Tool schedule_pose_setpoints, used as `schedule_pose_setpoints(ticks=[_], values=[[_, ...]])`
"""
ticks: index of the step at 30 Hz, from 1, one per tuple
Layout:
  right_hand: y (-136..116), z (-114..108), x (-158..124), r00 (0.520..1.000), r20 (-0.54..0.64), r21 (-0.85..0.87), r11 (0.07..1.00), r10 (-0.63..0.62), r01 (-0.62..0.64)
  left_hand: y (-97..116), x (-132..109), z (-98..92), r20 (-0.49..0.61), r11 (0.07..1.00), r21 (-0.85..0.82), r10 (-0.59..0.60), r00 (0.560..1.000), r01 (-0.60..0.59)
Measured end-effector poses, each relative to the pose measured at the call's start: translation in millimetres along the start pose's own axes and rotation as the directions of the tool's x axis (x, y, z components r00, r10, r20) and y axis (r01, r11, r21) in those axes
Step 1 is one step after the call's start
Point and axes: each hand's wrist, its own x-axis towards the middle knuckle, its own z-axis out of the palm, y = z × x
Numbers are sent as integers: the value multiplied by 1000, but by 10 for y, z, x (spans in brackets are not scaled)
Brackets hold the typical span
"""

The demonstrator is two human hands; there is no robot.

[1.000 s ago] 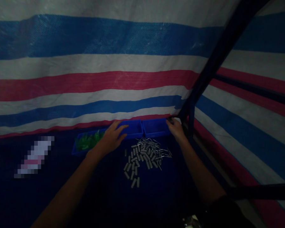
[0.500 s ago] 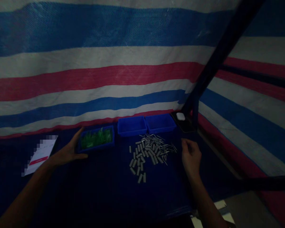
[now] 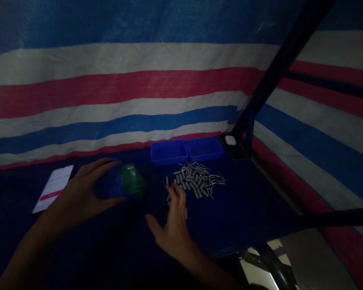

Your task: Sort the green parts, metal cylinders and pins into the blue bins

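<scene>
My left hand (image 3: 87, 185) grips a small blue bin (image 3: 110, 181) across its width, thumb on the near side and fingers on the far side. The bin looks tilted, and its green pieces (image 3: 132, 180) are bunched at the right end; motion blurs them. My right hand (image 3: 173, 225) is open, thumb and fingers spread, to the right of the bin and holding nothing. It hovers in front of a pile of short grey cylinders (image 3: 193, 183), covering some of them. Thin metal pins (image 3: 210, 177) lie mixed in at the pile's right side.
Two blue bins (image 3: 169, 153) stand side by side at the back. A dark tray (image 3: 237, 151) with a white case (image 3: 230, 140) sits in the back right corner. A paper sheet (image 3: 56, 185) lies at left. Striped sheeting and a dark slanted post (image 3: 272, 86) enclose the table.
My right hand has swung left from beyond the pins to the near side of the cylinders and opened. The held bin has tilted, and its green pieces have shifted to the right end.
</scene>
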Motion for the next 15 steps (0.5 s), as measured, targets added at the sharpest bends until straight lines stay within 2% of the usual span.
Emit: schedule_pose_setpoints(ticks=[1, 4, 7, 9, 12, 15], values=[[-24, 59, 9, 1000, 12, -13, 1000, -23, 24, 125, 107, -22, 36, 996, 49, 75, 996, -77], [-19, 98, 35, 1000, 1, -36, 999, -22, 22, 461, 447, -46, 215, 958, 168, 194, 957, -232], [57, 32, 48, 999, -35, -71, 997, 21, -23, 638, 745, -74, 343, 930, 174, 249, 906, -322], [119, -7, 55, 998, -42, -113, 993, 35, -39, 633, 881, -105, 409, 919, 181, 253, 877, -350], [191, -27, 61, 999, -27, -182, 982, 43, -47, 459, 947, -175, 471, 920, 175, 234, 850, -350], [207, -21, 51, 1000, 8, -222, 975, 26, -23, 164, 839, -303, 468, 966, 158, 107, 877, -202]])
